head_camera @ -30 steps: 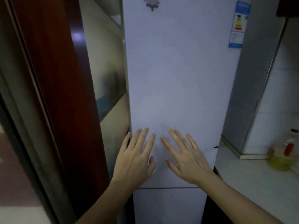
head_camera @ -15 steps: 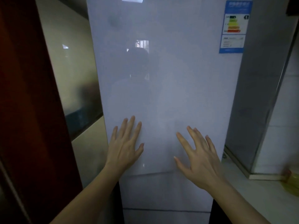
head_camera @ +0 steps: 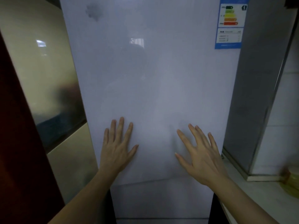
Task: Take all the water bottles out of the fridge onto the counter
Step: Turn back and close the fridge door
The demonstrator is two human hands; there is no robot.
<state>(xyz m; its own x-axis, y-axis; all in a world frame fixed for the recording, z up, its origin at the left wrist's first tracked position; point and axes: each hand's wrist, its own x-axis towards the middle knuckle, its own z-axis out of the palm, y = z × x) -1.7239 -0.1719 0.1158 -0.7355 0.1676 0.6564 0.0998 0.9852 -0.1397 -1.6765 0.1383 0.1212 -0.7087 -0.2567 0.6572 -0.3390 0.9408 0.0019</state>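
A tall white fridge (head_camera: 153, 78) fills the middle of the view with its upper door closed. An energy label (head_camera: 230, 23) is stuck at the door's top right. My left hand (head_camera: 117, 147) is spread in front of the lower left part of the door. My right hand (head_camera: 199, 154) is spread in front of the lower right part. Both hands are empty with fingers apart. No water bottles show; the fridge's inside is hidden behind the door. A pale counter (head_camera: 258, 199) lies to the right of the fridge.
A dark red wooden door frame (head_camera: 19, 143) stands at the left, with a beige glossy panel (head_camera: 53, 78) beside the fridge. A yellow oil bottle (head_camera: 291, 183) sits on the counter at the right edge, below a white tiled wall (head_camera: 284, 110).
My hands have moved apart on the fridge door, left hand leftward and right hand rightward. The view has come closer to the fridge.
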